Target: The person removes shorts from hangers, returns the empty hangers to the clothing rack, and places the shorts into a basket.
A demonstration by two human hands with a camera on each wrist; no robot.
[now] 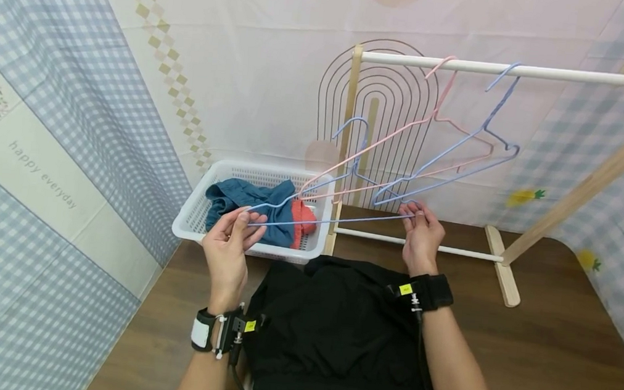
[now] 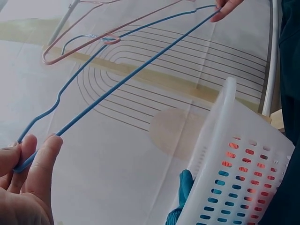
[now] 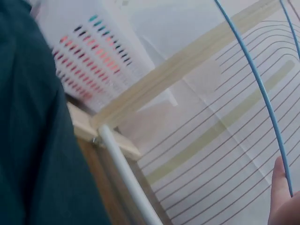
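Fingers (image 1: 238,221) of our left hand (image 1: 227,246) are curled in a pinch round one end of a thin blue wire clothes hanger (image 1: 332,218), and the fingers of our right hand (image 1: 422,232) pinch the opposite end, so the hanger is stretched level between the two hands, above the near edge of a black cloth garment (image 1: 334,327). Held by both tips like this, the bottom wire stays taut and steady and the hook points up and away from us, which we judge keeps it easy to steer. In the left wrist view the thumb and forefinger close on the bent shoulder of the hanger (image 2: 117,82); in the right wrist view only one fingertip (image 3: 280,187) shows beside the blue wire.

The garment lies spread flat on the dark brown wooden bench (image 1: 554,352), directly below the hanger. At the back left of the bench a white perforated plastic basket (image 1: 192,222) holds a crumpled blue cloth (image 1: 245,198) and an orange-red one (image 1: 304,216). A pale wooden rack with a white rail (image 1: 523,71) stands behind, carrying a pink wire hanger (image 1: 441,116) and a lilac-blue wire hanger (image 1: 495,137). Printed fabric backdrops, checked blue on the sides and pale pink with an arch pattern behind, close in the space
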